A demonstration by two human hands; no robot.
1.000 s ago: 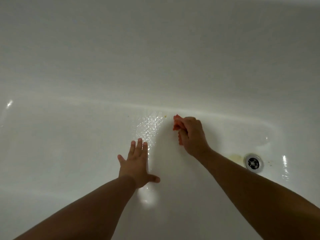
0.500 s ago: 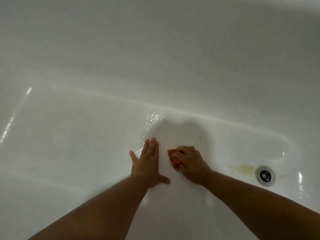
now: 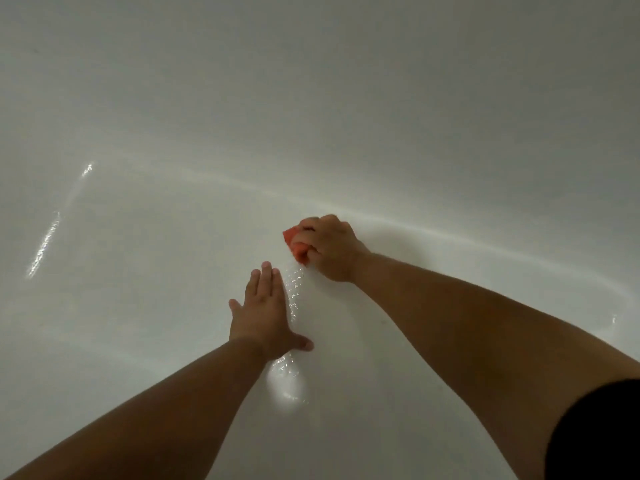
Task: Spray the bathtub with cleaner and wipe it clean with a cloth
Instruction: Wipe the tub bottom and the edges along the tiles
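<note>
The white bathtub (image 3: 138,306) fills the whole view, its floor wet and glistening between my arms. My right hand (image 3: 332,247) is closed around a bunched orange-red cloth (image 3: 297,244) and presses it on the tub floor close to where the floor curves up into the far wall. My left hand (image 3: 265,311) lies flat with fingers spread on the tub floor, a little nearer and to the left of the cloth. No spray bottle is in view.
The far tub wall (image 3: 311,98) rises behind my hands. A streak of wet reflections (image 3: 45,244) runs along the floor at the left. The tub's rounded end (image 3: 616,299) curves at the right.
My right hand has pushed the cloth away from me, up toward the far wall. The view has shifted left, so the drain and yellow stain are out of frame. My left hand stays flat.
</note>
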